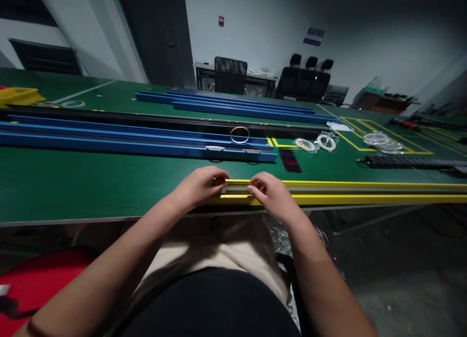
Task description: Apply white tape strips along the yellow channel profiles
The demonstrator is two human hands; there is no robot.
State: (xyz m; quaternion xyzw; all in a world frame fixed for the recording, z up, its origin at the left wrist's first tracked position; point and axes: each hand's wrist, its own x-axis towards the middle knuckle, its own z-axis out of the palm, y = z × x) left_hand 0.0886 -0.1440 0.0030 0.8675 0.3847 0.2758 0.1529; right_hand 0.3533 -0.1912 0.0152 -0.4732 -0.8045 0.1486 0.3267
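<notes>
A long yellow channel profile [346,199] lies along the table's front edge, running to the right. A pale strip [239,187] shows inside it between my hands. My left hand [202,185] is at the profile's left end, thumb and fingers curled together in a pinch. A small whitish piece [224,189] shows by its fingertips; whether they grip it is unclear. Over the channel a little to the right, my right hand [270,193] is also closed in a pinch, its fingertips at the pale strip. What it holds, if anything, is too small to make out.
Blue channel profiles [138,145] lie behind my hands, with a tape-like ring [240,134] standing on them. More blue profiles [233,105] are farther back. White coils [326,142], a dark phone-like object [290,160] and a black slatted bar [404,162] rest on the green table [91,191].
</notes>
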